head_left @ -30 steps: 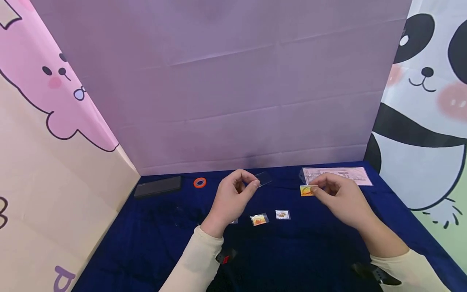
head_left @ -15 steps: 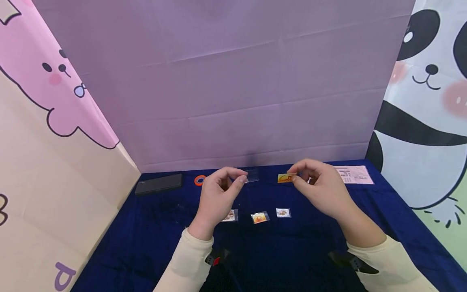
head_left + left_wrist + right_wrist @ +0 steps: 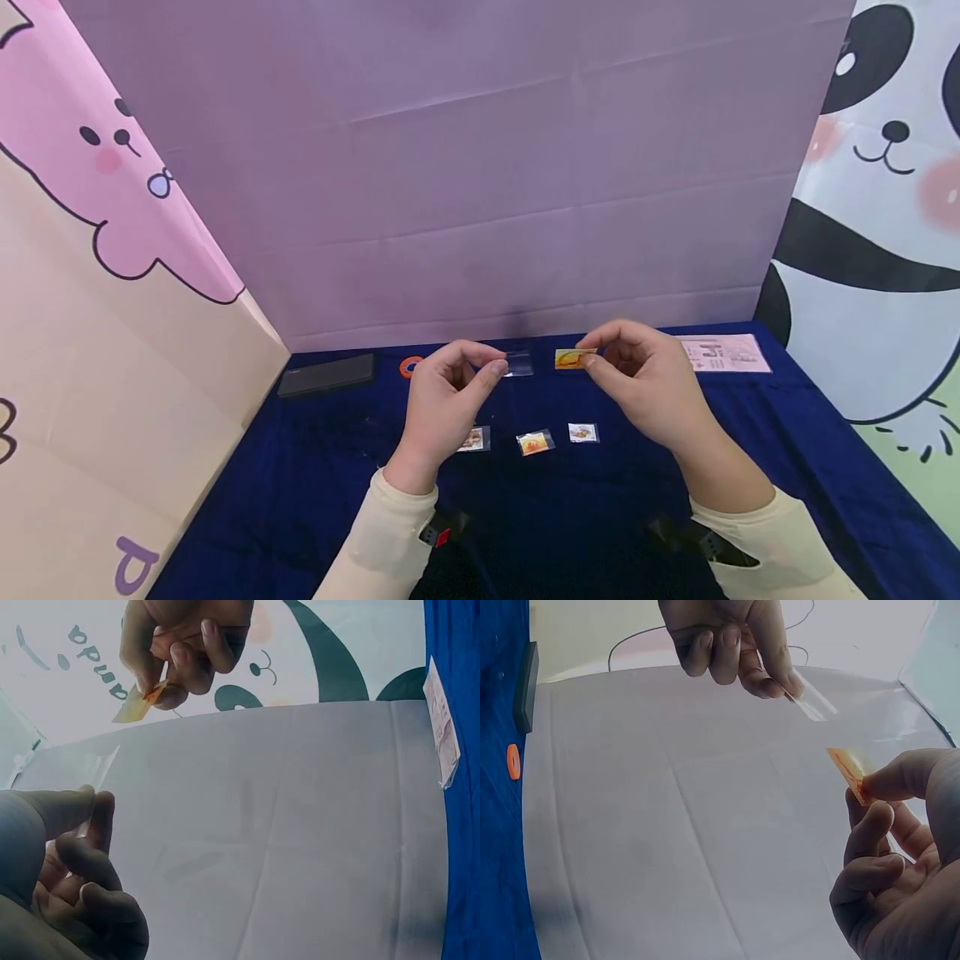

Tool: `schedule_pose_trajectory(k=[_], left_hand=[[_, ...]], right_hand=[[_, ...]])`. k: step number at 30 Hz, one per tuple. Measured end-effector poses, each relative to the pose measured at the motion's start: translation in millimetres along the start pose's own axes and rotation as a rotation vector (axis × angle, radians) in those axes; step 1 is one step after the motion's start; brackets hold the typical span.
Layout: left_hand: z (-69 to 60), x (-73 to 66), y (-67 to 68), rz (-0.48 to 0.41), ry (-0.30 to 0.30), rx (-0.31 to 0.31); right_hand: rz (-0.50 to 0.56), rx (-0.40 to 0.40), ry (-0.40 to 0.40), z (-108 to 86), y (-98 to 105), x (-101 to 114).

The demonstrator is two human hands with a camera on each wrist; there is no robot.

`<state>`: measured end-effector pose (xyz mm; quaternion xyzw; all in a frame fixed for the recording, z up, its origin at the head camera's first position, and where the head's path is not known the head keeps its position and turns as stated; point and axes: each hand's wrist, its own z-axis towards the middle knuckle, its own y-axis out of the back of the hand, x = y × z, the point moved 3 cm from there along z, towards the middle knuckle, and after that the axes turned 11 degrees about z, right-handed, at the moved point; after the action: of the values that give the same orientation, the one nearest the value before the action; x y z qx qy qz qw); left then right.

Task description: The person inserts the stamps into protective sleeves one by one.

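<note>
In the head view my left hand (image 3: pixel 444 404) pinches a small clear plastic sleeve (image 3: pixel 520 363) between thumb and forefinger. My right hand (image 3: pixel 651 387) pinches a yellow-orange postage stamp (image 3: pixel 568 359) by its right edge. A short gap separates stamp and sleeve, both raised above the table. The right wrist view shows a toothed edge on the stamp (image 3: pixel 846 766), with the sleeve (image 3: pixel 815 703) across from it. Below the hands lie a stamp in a clear sleeve (image 3: pixel 535 442), another (image 3: pixel 582 432) to its right, and a third (image 3: pixel 474 439) partly hidden by my left hand.
A flat black case (image 3: pixel 326 376) lies at the back left of the blue cloth (image 3: pixel 300 483). Beside it sits an orange ring-shaped roll (image 3: pixel 409 367), partly covered by my left hand. A pink printed sheet (image 3: pixel 726 353) lies at the back right, partly behind my right hand.
My right hand has moved left with the stamp, away from the pink sheet and closer to the sleeve. My left hand has shifted slightly left, uncovering more of the leftmost sleeved stamp.
</note>
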<state>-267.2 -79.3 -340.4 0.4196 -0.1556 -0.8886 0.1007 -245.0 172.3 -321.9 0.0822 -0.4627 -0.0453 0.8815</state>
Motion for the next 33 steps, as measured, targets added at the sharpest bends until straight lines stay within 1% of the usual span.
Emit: schedule_pose_trajectory(k=[3, 7, 11, 17, 21, 24, 33], left_hand=[[1.1, 0.3, -2.1, 0.005, 0.000, -0.007], [2.0, -0.9, -5.4, -0.011, -0.002, -0.001], [2.1, -2.8, -5.9, -0.011, -0.007, -0.002], [2.0, -2.4, -7.4, -0.014, -0.017, 0.014], [1.9, -1.4, -8.6, -0.013, -0.021, 0.017], [1.4, -1.1, -9.0, 0.004, -0.019, 0.015], [-0.8, -1.2, -9.7, 0.031, 0.013, 0.027]], right_hand=[[0.019, 0.001, 0.010, -0.9, -0.8, 1.6], [0.030, -0.004, 0.018, -1.5, -1.0, 4.6], [0.039, -0.012, 0.022, -1.9, -2.2, 7.0], [0.031, -0.031, 0.014, -3.1, -4.5, 8.7], [0.042, -0.020, 0.011, -3.4, -5.7, 7.6], [0.051, -0.005, 0.011, -3.8, -6.6, 6.3], [-0.016, 0.017, 0.016, -5.0, -9.3, 2.3]])
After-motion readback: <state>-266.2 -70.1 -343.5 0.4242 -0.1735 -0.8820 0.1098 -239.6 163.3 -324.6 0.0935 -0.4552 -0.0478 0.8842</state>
